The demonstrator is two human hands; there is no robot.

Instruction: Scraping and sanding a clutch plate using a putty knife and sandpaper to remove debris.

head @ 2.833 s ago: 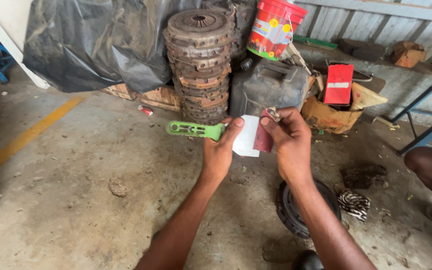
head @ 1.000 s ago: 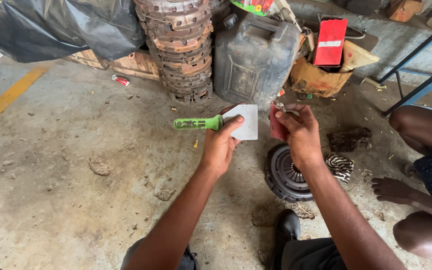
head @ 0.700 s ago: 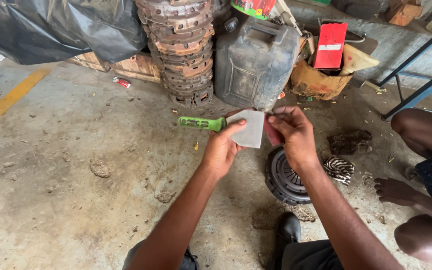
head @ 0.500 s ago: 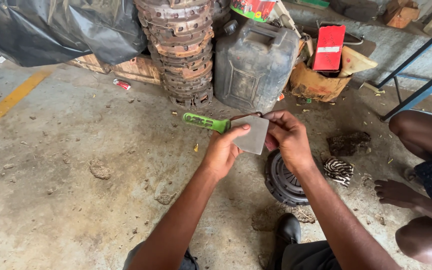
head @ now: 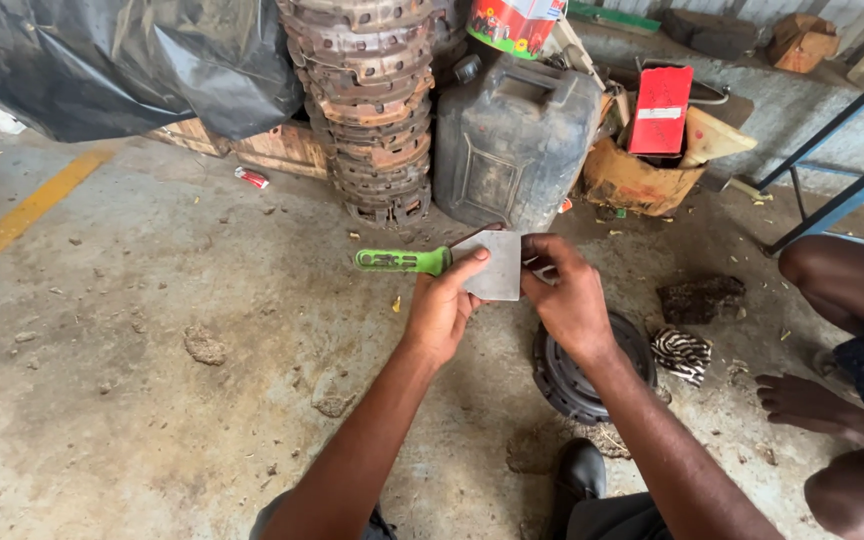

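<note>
My left hand (head: 444, 308) grips a scraper (head: 422, 262) with a green handle that sticks out to the left and a wide grey metal blade (head: 497, 268). My right hand (head: 567, 295) is at the blade's right edge, fingers curled on it and on something small that I cannot make out. Both hands are held above the concrete floor, just over a round dark clutch plate (head: 580, 372) lying on the ground below my right wrist.
A tall stack of rusty clutch discs (head: 372, 110) and a dark jerrycan (head: 512, 135) stand behind. A torn cardboard box (head: 642, 175) with a red packet (head: 660, 108) sits right of them. Black plastic sheeting (head: 122, 60) covers the far left. Another person's bare legs (head: 842, 330) are at right.
The view dropped and closed in. My right hand came in against the scraper blade, and the reddish piece it held earlier is out of sight now. The blade turned flatter toward me.
</note>
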